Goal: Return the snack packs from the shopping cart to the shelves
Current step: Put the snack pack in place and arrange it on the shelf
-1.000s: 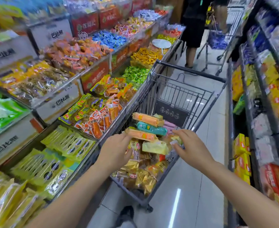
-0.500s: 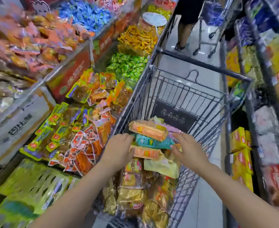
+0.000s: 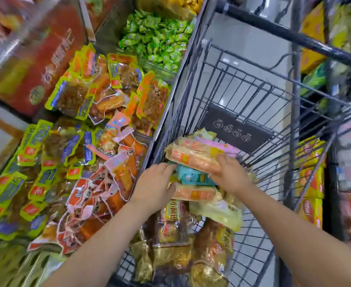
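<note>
A wire shopping cart [image 3: 188, 65] stands beside the left shelf bins and holds a pile of snack packs. On top lies a long orange snack pack [image 3: 189, 156], over a teal snack pack [image 3: 193, 177] and a second orange pack [image 3: 195, 194]. My right hand [image 3: 231, 176] grips the right end of the top orange pack, with its fingers over it and its thumb beneath. At the stack's left end my left hand [image 3: 156, 186] has its fingers and thumb round the end of the teal pack. Gold and yellow packs [image 3: 170, 222] fill the cart's near end.
Left of the cart are open bins: orange and pink vacuum packs [image 3: 100, 183], yellow-green edged packs [image 3: 35, 154], green wrapped sweets [image 3: 156, 36]. A red display box [image 3: 42, 65] stands behind them. Shelves with yellow boxes [image 3: 311, 181] line the right side, close to the cart.
The view has dropped and closed in on the cart. Both hands stay at the ends of the stack. My right hand has slid up onto the top orange pack.
</note>
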Demonstrator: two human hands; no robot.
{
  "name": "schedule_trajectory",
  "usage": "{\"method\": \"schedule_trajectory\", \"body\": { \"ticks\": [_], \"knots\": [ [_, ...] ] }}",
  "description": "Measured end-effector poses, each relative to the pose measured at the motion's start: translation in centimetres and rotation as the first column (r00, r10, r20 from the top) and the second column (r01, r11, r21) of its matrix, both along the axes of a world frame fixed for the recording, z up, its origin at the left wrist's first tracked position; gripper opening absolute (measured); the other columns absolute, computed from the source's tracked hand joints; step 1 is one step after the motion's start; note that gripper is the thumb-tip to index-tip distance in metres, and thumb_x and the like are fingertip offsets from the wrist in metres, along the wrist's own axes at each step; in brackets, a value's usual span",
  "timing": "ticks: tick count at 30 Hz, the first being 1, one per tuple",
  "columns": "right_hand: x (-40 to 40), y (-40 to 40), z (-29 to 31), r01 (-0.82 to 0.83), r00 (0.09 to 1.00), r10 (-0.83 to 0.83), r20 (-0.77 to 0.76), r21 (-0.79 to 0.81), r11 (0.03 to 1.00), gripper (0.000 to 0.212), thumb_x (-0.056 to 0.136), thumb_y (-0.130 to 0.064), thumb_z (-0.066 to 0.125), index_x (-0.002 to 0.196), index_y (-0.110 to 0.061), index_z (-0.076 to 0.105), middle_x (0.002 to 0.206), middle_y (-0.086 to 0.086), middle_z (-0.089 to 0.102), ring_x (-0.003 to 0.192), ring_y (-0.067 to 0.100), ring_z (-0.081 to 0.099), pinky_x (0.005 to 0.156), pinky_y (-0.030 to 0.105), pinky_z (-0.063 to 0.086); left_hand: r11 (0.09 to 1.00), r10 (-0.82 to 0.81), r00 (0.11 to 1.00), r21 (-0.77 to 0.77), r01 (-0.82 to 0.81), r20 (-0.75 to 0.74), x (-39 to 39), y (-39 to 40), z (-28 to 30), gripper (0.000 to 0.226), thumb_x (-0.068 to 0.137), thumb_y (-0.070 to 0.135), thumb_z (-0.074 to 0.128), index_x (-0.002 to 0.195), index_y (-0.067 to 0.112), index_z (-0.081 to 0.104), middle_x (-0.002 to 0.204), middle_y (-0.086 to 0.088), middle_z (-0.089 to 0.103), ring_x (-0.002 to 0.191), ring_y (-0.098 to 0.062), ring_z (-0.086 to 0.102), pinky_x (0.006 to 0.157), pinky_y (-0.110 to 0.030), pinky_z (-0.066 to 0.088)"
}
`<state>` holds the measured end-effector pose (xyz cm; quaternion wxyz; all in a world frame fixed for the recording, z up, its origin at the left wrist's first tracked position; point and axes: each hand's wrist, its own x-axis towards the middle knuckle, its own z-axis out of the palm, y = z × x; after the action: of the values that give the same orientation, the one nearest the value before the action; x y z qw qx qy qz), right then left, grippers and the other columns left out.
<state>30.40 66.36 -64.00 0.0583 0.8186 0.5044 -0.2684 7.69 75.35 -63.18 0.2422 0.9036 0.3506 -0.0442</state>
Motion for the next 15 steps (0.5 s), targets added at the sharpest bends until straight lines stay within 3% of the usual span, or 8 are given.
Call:
{"method": "schedule_trajectory", "body": {
  "ticks": [5,9,13,15],
  "knots": [
    [0.0,0.5,-1.9,-0.074,0.992,0.074,0.101,-0.004,0.997,0.063,0.09,-0.029,0.059,0.144,-0.014,0.031,0.143,0.009,0.041,0.131,0.028,0.038,0.102,0.036,0.036,0.999,-0.015,1.0,-0.053,0.014,-0.018,-0.9,0.2,-0.9,0.055,0.096,0.039,0.048,0.147,0.022,0.035,0.145,0.004,0.042,0.132,-0.018,0.039,0.107,-0.032,0.037],
    [-0.1,-0.2,-1.5,-0.084,0.988,0.082,0.129,0.014,0.996,0.058,0.09,-0.032,0.056,0.143,-0.019,0.035,0.137,0.007,0.049,0.124,0.028,0.044,0.096,0.037,0.042,0.996,-0.001,1.0,-0.093,0.001,-0.004,-0.9,-0.6,-0.9,0.054,0.096,0.036,0.051,0.146,0.02,0.037,0.146,0.003,0.042,0.133,-0.018,0.039,0.107,-0.03,0.034],
    [-0.5,-2.3,-0.2,-0.044,0.996,0.036,0.087,0.088,0.995,0.06,0.089,-0.034,0.057,0.144,-0.022,0.037,0.136,0.005,0.05,0.125,0.028,0.043,0.096,0.037,0.043,0.967,0.099,0.995,-0.233,-0.101,-0.019,0.0,-1.9,-1.1,0.053,0.097,0.039,0.051,0.145,0.02,0.037,0.145,0.001,0.043,0.132,-0.018,0.04,0.104,-0.028,0.033],
    [-0.7,-3.7,0.7,-0.026,0.998,0.018,0.059,0.147,0.989,0.059,0.088,-0.034,0.059,0.143,-0.022,0.041,0.134,0.004,0.053,0.125,0.028,0.043,0.098,0.037,0.04,0.911,0.211,0.977,-0.362,-0.198,-0.002,0.7,-2.9,-0.6,0.056,0.097,0.043,0.05,0.146,0.02,0.037,0.142,0.001,0.047,0.129,-0.018,0.045,0.099,-0.029,0.038]
  ]
}}
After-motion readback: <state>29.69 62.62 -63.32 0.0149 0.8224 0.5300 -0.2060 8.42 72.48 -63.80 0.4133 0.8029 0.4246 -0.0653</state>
